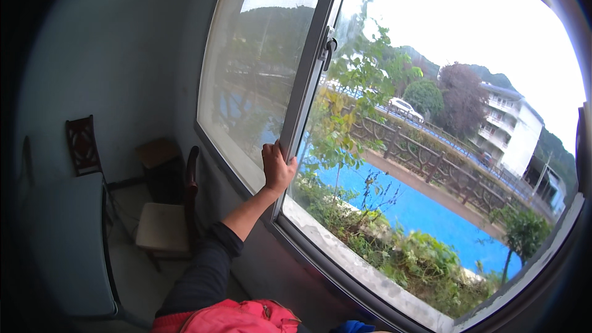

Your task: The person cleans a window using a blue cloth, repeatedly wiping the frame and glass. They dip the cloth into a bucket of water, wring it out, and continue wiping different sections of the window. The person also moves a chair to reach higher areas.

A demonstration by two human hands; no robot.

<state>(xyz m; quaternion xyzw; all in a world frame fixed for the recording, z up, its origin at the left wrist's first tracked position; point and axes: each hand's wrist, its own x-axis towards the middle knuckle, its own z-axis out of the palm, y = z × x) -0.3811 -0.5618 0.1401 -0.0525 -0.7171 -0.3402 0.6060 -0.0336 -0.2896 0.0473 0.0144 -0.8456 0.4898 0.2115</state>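
My left hand (279,168) is closed round the lower part of a grey metal window sash frame (302,95). Its fingers lie on the side toward the left pane, and the thumb rests by the frame's right edge. A dark sleeve, pushed up the forearm, leads to it from below. Higher on the same upright sits a dark window latch (329,49), out of the hand's touch. A hazy glass pane (259,68) fills the sash to the left. My right hand is outside the picture.
At left are a covered table (61,240), a chair with a pale seat (161,227) and a dark wooden chair back (84,146). A grey window track (345,283) runs along the sill. Outside are plants (419,259), a blue surface (394,203) and a railing (425,159).
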